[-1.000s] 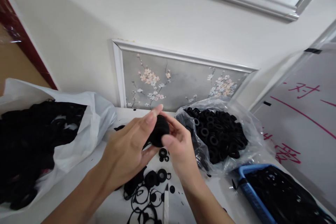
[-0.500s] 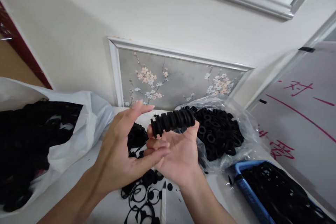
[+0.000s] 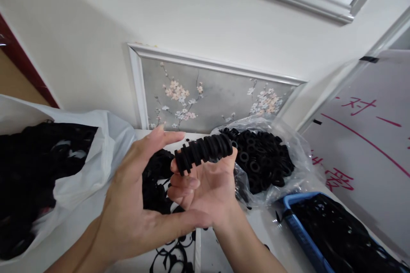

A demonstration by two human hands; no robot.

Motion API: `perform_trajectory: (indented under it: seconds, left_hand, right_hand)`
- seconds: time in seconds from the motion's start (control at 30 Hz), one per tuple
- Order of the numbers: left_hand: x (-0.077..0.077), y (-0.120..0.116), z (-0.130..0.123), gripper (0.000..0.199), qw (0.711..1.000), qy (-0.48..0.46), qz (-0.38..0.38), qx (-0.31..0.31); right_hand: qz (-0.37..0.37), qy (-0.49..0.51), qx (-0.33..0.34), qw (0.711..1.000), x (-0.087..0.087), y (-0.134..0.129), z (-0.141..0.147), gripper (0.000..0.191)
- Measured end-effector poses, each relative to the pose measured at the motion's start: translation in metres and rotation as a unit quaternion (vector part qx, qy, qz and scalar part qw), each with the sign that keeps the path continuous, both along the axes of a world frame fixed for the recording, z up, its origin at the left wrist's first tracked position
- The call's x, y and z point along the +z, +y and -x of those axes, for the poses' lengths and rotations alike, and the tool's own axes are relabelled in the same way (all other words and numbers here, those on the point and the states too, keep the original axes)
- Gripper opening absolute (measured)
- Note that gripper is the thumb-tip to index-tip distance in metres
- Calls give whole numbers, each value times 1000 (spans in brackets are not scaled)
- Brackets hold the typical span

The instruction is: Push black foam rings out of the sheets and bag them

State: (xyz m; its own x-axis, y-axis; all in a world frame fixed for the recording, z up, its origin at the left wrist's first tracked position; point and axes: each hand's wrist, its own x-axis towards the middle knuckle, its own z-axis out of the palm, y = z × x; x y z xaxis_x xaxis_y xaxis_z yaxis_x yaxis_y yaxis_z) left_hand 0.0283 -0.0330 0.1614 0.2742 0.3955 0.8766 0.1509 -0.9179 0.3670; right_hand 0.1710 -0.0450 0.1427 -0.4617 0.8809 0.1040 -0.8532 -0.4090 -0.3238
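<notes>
Three loads of black rubber rings (image 3: 259, 166) fill a white bag (image 3: 105, 149), a clear bag (image 3: 297, 158) and a blue basket (image 3: 297, 230) on the surface (image 3: 259, 234); my right fingers (image 3: 182, 182) curl lightly, cradling a ring stack (image 3: 203, 152) in line, while my left fingers (image 3: 174, 220) spread open, empty, just beside them.

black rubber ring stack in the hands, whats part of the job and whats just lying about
Job:
left hand
right hand
black rubber ring stack
bagged black rings
white sack of black pieces
blue crate of black pieces

Lying about:
blossom wall panel
pink-lettered board
</notes>
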Motion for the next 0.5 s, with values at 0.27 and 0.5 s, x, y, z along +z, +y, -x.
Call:
perform_trajectory:
  seconds: [0.27,0.5]
  left_hand:
    - [8,-1,2,62,985,145,-51,74]
    - [-16,22,-16,28,988,26,130,73]
  right_hand:
    - [-33,-191,-84,977,-4,-7,11,57]
    - [-76,-353,-151,920,-12,0,14,50]
